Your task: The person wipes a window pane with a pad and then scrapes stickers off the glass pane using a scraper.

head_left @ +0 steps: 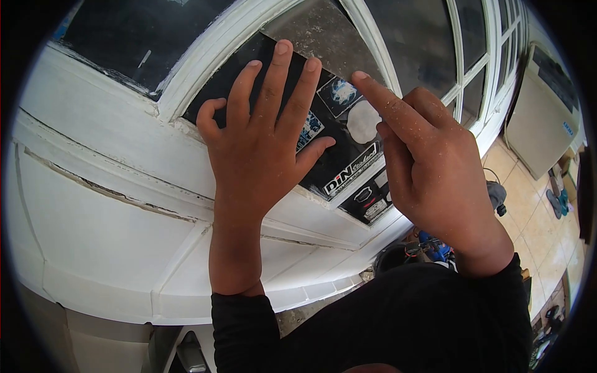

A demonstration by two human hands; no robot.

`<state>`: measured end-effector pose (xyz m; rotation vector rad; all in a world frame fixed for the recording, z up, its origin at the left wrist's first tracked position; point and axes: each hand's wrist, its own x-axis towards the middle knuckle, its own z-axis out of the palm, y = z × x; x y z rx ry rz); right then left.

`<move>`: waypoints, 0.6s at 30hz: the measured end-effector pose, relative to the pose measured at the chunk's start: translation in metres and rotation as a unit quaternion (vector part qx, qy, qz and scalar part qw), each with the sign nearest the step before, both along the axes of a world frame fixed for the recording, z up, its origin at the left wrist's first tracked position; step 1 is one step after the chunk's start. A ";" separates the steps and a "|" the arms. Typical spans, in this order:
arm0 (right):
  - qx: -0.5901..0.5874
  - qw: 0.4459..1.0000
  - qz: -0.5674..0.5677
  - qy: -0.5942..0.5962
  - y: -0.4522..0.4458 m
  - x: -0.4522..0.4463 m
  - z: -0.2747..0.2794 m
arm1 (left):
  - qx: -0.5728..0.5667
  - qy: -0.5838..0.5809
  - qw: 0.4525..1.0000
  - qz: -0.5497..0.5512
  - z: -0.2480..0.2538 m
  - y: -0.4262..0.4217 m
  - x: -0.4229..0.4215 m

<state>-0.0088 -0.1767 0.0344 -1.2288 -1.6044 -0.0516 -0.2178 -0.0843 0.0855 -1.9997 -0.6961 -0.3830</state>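
My left hand point(258, 133) lies with fingers spread over a black surface point(249, 59) inside a white-framed window pane. Whether that black surface is film, a sheet or the glass itself, I cannot tell. My right hand point(432, 155) has its index finger stretched out, the tip at the border between the black area and a dusty grey area point(329, 37). Its other fingers are curled, and no object shows in it. Between the hands are a blue-and-white sticker point(342, 91), a round whitish patch point(363, 122) and a lettered sticker point(351, 169).
White frames point(199, 59) with chipped paint divide the panes. Below them is a white panelled surface point(112, 205). A beige appliance point(540, 112) stands on the tiled floor point(528, 205) at right, near sandals point(559, 202). Blue and black items point(435, 247) lie below my right wrist.
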 end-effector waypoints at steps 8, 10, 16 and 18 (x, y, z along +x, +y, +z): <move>0.000 1.000 -0.011 -0.001 -0.004 -0.003 -0.003 | 0.001 -0.002 1.000 -0.009 0.001 0.002 -0.001; 0.013 1.000 -0.015 0.003 -0.002 -0.003 -0.003 | -0.001 0.003 1.000 -0.011 0.001 0.001 -0.001; 0.040 0.999 0.001 0.005 0.000 0.002 -0.002 | 0.000 0.000 1.000 -0.018 0.001 0.000 -0.001; 0.052 0.998 0.015 0.015 0.002 0.003 -0.002 | -0.002 -0.001 1.000 -0.018 0.001 0.000 0.000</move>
